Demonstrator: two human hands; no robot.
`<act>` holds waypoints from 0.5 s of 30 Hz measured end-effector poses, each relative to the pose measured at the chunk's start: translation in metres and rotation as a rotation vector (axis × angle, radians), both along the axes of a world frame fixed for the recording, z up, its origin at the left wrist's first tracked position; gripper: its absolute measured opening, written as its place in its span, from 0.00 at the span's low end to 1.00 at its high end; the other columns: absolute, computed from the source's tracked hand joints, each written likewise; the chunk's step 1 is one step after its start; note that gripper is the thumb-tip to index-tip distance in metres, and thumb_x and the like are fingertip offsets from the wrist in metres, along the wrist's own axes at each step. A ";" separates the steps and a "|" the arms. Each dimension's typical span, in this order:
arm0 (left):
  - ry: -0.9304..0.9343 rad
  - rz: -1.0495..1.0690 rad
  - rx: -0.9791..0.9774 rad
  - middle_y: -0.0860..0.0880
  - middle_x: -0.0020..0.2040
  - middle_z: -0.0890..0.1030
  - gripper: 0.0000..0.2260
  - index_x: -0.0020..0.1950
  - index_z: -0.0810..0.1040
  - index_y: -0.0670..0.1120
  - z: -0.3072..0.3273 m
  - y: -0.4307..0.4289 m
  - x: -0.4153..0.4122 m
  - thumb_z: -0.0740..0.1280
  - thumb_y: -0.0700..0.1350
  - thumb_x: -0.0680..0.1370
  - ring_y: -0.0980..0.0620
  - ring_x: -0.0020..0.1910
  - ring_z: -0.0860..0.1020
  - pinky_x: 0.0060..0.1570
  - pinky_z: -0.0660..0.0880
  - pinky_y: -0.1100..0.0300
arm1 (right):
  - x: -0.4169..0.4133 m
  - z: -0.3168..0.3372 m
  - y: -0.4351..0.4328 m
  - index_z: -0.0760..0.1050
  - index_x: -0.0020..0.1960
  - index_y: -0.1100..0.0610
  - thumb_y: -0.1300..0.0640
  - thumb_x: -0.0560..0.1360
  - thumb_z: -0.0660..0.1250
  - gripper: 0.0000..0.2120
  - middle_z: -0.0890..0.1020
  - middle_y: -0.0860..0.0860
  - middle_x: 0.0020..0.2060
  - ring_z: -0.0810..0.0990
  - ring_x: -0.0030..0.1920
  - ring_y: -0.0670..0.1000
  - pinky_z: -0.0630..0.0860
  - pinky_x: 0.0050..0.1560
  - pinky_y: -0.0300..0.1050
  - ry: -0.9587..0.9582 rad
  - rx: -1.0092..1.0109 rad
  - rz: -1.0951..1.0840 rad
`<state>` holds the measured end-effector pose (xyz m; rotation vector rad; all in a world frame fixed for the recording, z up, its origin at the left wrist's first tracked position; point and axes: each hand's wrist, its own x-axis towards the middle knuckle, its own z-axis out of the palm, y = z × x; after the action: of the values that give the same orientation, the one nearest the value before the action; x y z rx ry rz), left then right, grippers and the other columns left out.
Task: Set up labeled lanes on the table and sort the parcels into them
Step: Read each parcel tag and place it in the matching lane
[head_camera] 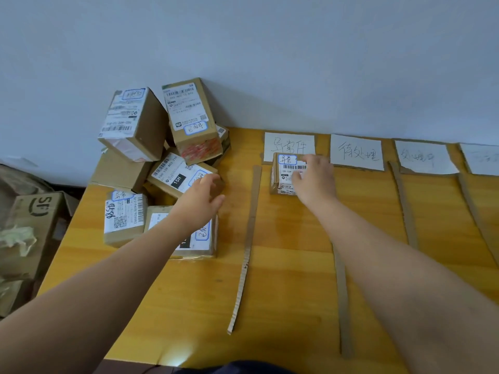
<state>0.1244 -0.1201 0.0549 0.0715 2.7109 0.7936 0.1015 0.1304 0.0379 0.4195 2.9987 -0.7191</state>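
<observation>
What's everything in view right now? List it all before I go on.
table: one, yellow wood, middle and right
pile parcels: at least six, brown with white labels, table's left end by the wall
15H parcel: one, brown, in the pile
lane parcel: one, brown, first lane, at its label
labels: four, white sheets, along the wall edge
strips: four, brown card, marking lane edges
SF carton: one, brown, floor left of the table
wall: one, pale grey-blue, behind the table
left hand: grips the 15H parcel
right hand: holds the lane parcel
</observation>
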 end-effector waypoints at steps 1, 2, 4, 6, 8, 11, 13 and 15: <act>0.006 -0.006 0.003 0.47 0.66 0.73 0.23 0.73 0.63 0.49 0.002 -0.006 -0.001 0.63 0.49 0.79 0.49 0.58 0.76 0.57 0.75 0.52 | 0.004 0.004 -0.009 0.68 0.68 0.55 0.54 0.78 0.62 0.19 0.71 0.56 0.65 0.68 0.65 0.56 0.68 0.64 0.48 0.015 -0.004 0.015; 0.009 -0.005 0.011 0.47 0.66 0.73 0.23 0.73 0.63 0.49 0.003 -0.012 -0.001 0.63 0.49 0.79 0.50 0.58 0.76 0.55 0.76 0.53 | 0.008 0.008 -0.018 0.68 0.68 0.56 0.56 0.78 0.63 0.19 0.71 0.56 0.64 0.69 0.65 0.55 0.68 0.62 0.47 0.034 -0.022 0.027; 0.012 0.012 0.039 0.48 0.65 0.73 0.22 0.72 0.63 0.50 0.006 -0.025 -0.003 0.63 0.49 0.80 0.50 0.56 0.76 0.47 0.76 0.57 | 0.014 0.012 -0.039 0.67 0.68 0.57 0.58 0.78 0.63 0.19 0.71 0.56 0.64 0.70 0.64 0.55 0.68 0.59 0.45 0.061 -0.105 0.041; 0.023 0.022 0.052 0.49 0.65 0.74 0.22 0.72 0.64 0.50 0.008 -0.041 -0.004 0.63 0.49 0.79 0.51 0.55 0.77 0.44 0.75 0.58 | 0.020 0.013 -0.061 0.66 0.69 0.57 0.59 0.78 0.62 0.20 0.69 0.55 0.65 0.71 0.64 0.54 0.68 0.57 0.43 0.048 -0.219 0.046; 0.032 0.036 0.067 0.48 0.65 0.74 0.22 0.72 0.65 0.49 0.007 -0.055 -0.006 0.63 0.49 0.79 0.52 0.52 0.77 0.48 0.73 0.58 | 0.023 0.012 -0.080 0.66 0.70 0.57 0.58 0.78 0.63 0.21 0.69 0.55 0.66 0.70 0.64 0.53 0.66 0.59 0.40 0.020 -0.296 0.060; 0.014 0.064 0.092 0.48 0.63 0.76 0.21 0.72 0.65 0.48 0.007 -0.078 -0.009 0.63 0.47 0.79 0.53 0.51 0.77 0.46 0.71 0.58 | 0.021 0.010 -0.111 0.67 0.69 0.56 0.55 0.77 0.65 0.21 0.69 0.54 0.66 0.69 0.66 0.52 0.66 0.65 0.44 -0.041 -0.383 0.066; 0.017 0.053 0.079 0.48 0.62 0.76 0.21 0.71 0.66 0.47 0.008 -0.092 -0.012 0.63 0.47 0.79 0.53 0.49 0.77 0.45 0.71 0.58 | 0.013 0.011 -0.130 0.69 0.67 0.54 0.49 0.76 0.65 0.21 0.69 0.53 0.66 0.70 0.65 0.52 0.67 0.62 0.45 -0.134 -0.455 0.049; 0.026 0.042 0.052 0.47 0.63 0.74 0.20 0.71 0.66 0.47 0.011 -0.104 -0.019 0.63 0.47 0.79 0.52 0.49 0.77 0.49 0.72 0.57 | 0.003 0.014 -0.146 0.68 0.68 0.53 0.44 0.76 0.64 0.24 0.69 0.52 0.67 0.71 0.64 0.52 0.68 0.57 0.44 -0.205 -0.551 0.004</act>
<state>0.1053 -0.2241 0.0663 0.0373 2.7246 0.8810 0.1043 -0.0161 0.0517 0.4218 2.4671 -1.3487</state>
